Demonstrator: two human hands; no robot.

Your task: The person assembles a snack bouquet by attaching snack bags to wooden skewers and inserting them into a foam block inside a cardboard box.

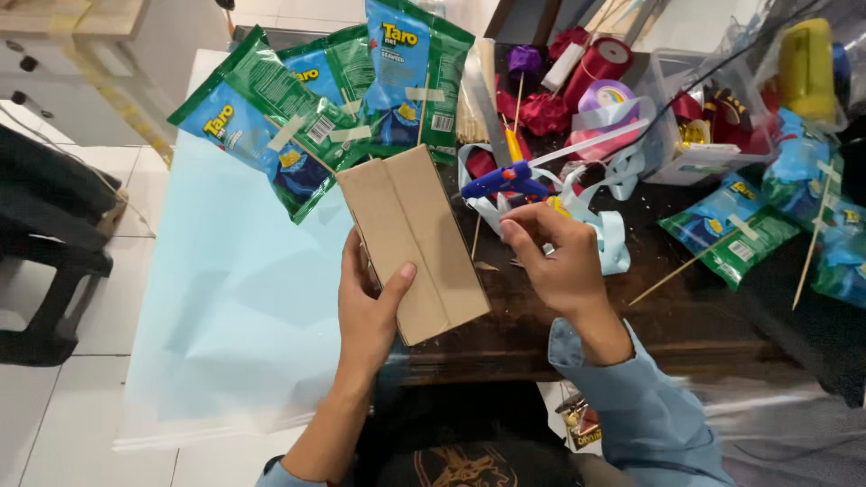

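Home craft workspace, dark wooden desk (686, 325) crowded with ribbon spools (603, 61), blue glue gun (505, 182), bamboo skewers (678, 269), snack packets (271, 117), pale blue wrapping sheet (244, 298), clear plastic supply box (695, 126), white tiled floor (54, 424)

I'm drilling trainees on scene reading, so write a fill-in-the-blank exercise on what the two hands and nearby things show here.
1. The left hand holds a flat brown ____ piece.
2. The blue glue gun lies just beyond the ____ hand.
3. Thin wooden skewers are taped to the green and blue ____ bags.
4. A pale ____ paper sheet covers the table's left side.

Missing words: cardboard; right; snack; blue
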